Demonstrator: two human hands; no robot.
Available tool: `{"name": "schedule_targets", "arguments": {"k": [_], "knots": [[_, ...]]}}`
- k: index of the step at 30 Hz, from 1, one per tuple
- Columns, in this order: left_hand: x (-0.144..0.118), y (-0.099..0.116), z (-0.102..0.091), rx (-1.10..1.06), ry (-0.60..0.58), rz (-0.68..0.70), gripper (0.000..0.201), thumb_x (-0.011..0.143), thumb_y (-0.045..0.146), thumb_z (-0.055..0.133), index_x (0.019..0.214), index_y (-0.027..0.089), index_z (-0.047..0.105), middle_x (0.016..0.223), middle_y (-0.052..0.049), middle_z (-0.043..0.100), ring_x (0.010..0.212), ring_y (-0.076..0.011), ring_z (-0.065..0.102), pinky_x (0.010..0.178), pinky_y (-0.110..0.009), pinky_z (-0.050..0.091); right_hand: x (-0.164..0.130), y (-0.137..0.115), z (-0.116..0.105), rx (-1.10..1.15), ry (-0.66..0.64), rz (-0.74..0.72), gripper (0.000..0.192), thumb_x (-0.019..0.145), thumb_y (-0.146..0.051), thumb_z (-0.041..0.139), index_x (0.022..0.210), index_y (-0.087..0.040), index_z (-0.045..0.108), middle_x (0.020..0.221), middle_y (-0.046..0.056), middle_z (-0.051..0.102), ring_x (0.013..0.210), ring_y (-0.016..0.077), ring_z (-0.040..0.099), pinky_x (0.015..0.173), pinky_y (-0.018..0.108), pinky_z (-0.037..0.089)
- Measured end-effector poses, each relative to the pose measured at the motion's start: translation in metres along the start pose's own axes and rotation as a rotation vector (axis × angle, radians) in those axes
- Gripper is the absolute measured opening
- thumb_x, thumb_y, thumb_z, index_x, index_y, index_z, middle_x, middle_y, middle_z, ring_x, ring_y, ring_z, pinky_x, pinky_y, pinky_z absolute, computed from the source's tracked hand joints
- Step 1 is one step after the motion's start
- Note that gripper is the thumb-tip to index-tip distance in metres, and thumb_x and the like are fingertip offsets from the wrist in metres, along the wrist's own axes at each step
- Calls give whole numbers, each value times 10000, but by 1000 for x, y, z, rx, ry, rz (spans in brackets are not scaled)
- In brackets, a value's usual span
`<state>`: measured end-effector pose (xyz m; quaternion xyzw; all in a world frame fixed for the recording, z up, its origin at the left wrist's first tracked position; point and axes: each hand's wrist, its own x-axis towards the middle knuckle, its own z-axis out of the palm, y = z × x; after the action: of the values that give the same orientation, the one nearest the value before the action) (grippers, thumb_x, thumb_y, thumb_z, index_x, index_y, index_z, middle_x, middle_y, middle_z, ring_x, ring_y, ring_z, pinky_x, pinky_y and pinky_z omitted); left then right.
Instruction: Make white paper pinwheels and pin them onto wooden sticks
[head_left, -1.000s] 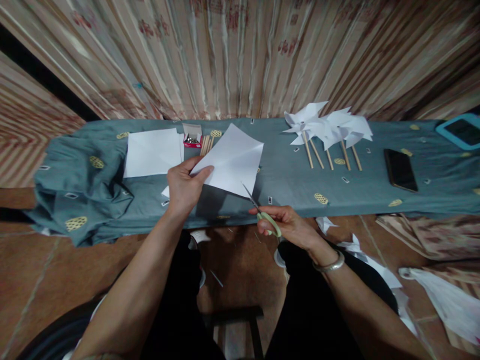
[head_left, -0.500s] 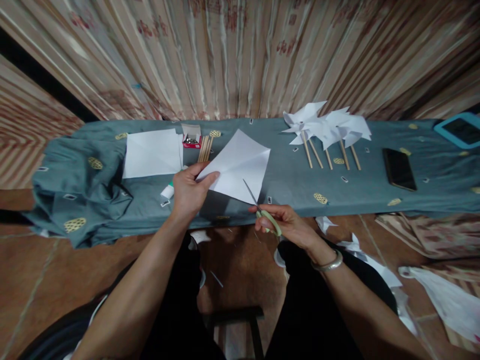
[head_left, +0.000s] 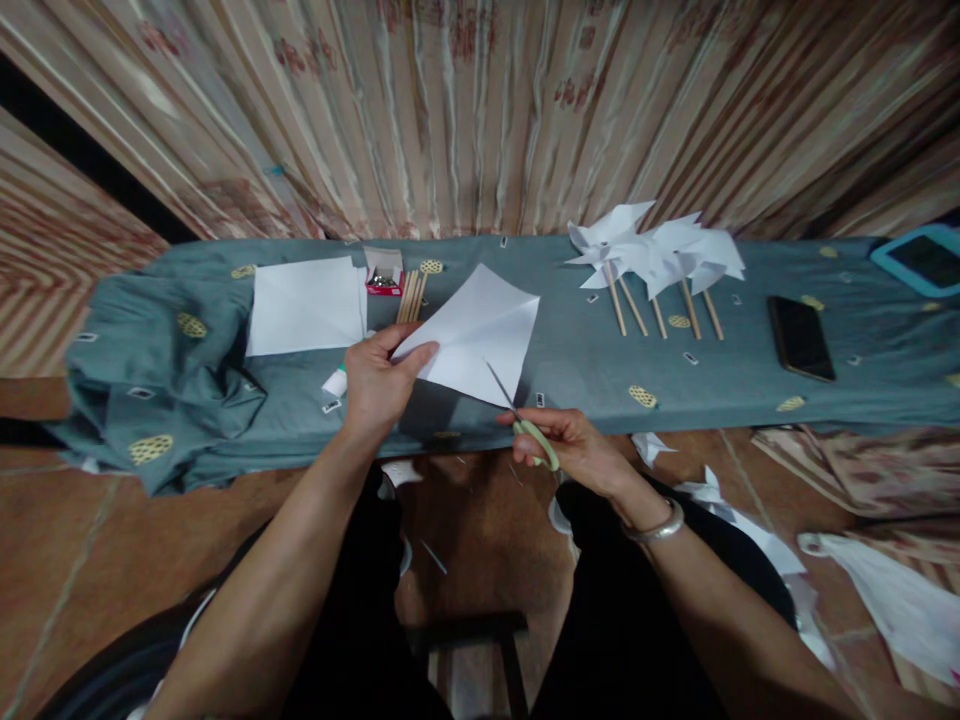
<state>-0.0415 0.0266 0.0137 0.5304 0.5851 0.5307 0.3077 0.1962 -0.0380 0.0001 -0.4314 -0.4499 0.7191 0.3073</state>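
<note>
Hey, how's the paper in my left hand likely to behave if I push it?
The sheet probably bends easily: it looks thin and its edges curve. It's likely light, since your left hand pinches it near one corner. A push might swing it about that corner.

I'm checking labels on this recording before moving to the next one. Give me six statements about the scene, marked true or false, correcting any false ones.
1. The left grip holds a white paper sheet. True.
2. The right grip holds a pencil. False: it holds green-handled scissors.
3. The black smartphone lies to the left of the paper pinwheels. False: the smartphone lies to their right.
4. The small red box stands open, with metal pieces showing inside. True.
5. Wooden sticks lie beside the red box. True.
6. The cloth is plain white. False: it is blue-green with a yellow printed pattern.
</note>
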Motion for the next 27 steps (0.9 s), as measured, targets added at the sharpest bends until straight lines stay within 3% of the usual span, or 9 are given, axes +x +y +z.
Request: {"name": "schedule_targets", "arguments": {"k": [9,21,27], "knots": [[-7,5,7,-73,-64,-58,309,621,290,765,894,144,774,790,-26,747,680,-172,645,619,-263,519,-1,-10,3,-97,-19,-58,408,709,-533,768,846,-169,647,700,-14,652,594,62,562,563,198,477],[-7,5,7,-79,-63,-92,360,596,353,797,890,147,770,785,-30,742,668,-184,643,596,-272,515,0,-11,5,-26,24,5,436,650,-503,822,847,-177,611,660,-33,637,578,64,586,540,188,478],[-10,7,8,-118,-87,-134,379,595,363,802,894,135,762,783,-38,741,650,-182,642,604,-289,531,1,-9,3,-33,10,-41,426,669,-502,811,840,-162,621,660,-15,654,575,71,581,524,196,459]]}}
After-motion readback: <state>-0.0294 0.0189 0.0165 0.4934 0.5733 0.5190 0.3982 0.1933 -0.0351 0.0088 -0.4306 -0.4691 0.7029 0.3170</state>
